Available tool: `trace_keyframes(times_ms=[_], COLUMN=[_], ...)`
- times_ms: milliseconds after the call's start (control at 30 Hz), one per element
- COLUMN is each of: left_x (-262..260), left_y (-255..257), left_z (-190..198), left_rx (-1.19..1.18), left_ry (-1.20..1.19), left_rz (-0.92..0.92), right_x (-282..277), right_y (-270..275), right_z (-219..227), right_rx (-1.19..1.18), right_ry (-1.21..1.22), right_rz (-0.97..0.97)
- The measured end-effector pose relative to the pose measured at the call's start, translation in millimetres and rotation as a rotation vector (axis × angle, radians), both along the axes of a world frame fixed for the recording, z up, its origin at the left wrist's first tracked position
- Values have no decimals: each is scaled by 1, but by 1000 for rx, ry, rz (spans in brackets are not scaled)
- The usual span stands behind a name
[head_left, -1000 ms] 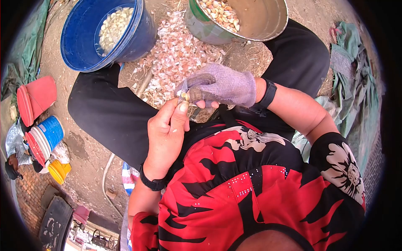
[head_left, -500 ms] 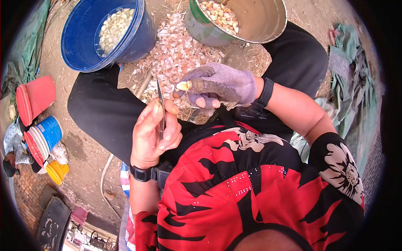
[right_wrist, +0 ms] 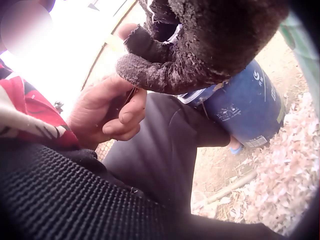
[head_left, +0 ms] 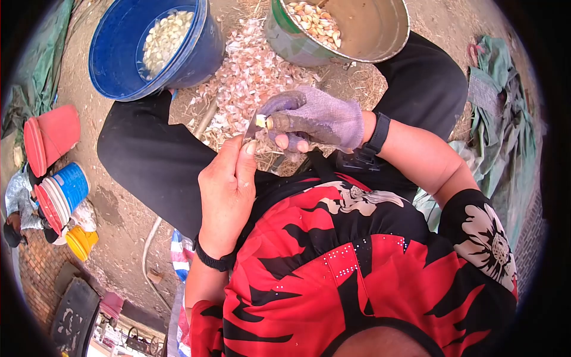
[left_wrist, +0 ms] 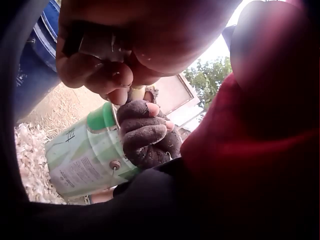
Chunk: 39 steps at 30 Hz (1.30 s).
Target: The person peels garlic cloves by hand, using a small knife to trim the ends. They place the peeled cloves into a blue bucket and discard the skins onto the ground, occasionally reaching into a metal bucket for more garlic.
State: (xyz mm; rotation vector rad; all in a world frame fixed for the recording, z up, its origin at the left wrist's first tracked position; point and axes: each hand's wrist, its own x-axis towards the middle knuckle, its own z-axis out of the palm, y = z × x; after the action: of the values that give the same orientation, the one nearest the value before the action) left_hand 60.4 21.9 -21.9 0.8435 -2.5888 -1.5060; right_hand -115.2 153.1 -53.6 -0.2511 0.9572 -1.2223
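Bare, my left hand (head_left: 229, 181) pinches a small knife between thumb and fingers, its blade (head_left: 250, 128) pointing up and away. The blade lies against a pale garlic clove (head_left: 261, 121), which the gloved right hand (head_left: 324, 119) holds between thumb and forefinger. Bare fingertips poke out of the purplish, dirt-darkened glove. In the left wrist view, part of the knife (left_wrist: 102, 45) shows inside the curled left fingers. Dark soiled glove fingers (right_wrist: 155, 75) meet the left fingertips in the right wrist view, and the clove is hidden there.
Ahead stand a blue bucket (head_left: 205, 59) with peeled cloves (head_left: 166, 41) in water and a green-white bucket (head_left: 297, 50) with unpeeled cloves (head_left: 315, 25). Garlic skins (head_left: 244, 77) pile between them. Red buckets (head_left: 56, 137) and a yellow tub (head_left: 82, 243) stand left; green sheeting (head_left: 499, 101) lies right.
The left hand drew back with the knife raised, apart from the clove, then came forward so the blade meets the clove again. The right hand kept its hold on the clove.
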Motion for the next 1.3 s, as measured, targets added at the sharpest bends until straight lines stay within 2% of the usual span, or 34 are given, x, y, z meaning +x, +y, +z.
trace_keyframes(times_ms=[67, 167, 200, 333, 400, 500, 567, 700, 767, 900, 1000, 1133, 1300], left_x=[-2, -4, -3, -6, -8, -9, -5, -11, -11, -5, -8, -9, -8], left_y=[-4, 1, 4, 2, -7, -1, 6, -7, -7, 3, 1, -6, 4], left_z=[-1, 9, 11, 6, 2, 13, 11, 7, 7, 7, 1, -7, 11], left_rx=[-107, -55, -44, -101, -103, -83, -129, 9, 28, -97, -348, -535, -435], left_ry=[-19, -61, -55, -35, -122, -82, 10, -159, -114, -35, 8, -42, -69], left_rz=[107, 108, 54, -11, 82, 105, -7, 117, 147, 56, -72, -25, -28], right_x=[0, -1, 0, 0, 0, 1, 2, 0, 0, 0, 1, 2, 2], right_y=[-1, 1, 2, 2, 1, 2, 4, -1, -5, -2, 0, -1, 2], right_z=[5, -2, -4, -7, -6, -7, -16, -1, 8, -3, -10, -3, -15], right_rx=[7, -11, -11, -24, -28, 15, -69, -11, 72, 33, -17, 19, -18], right_ry=[-12, -60, -60, -16, 41, 23, -82, -34, 82, 44, 32, 70, -7], right_rz=[-8, -55, -55, -44, -27, -20, -124, -74, -25, -50, -47, -79, -84])
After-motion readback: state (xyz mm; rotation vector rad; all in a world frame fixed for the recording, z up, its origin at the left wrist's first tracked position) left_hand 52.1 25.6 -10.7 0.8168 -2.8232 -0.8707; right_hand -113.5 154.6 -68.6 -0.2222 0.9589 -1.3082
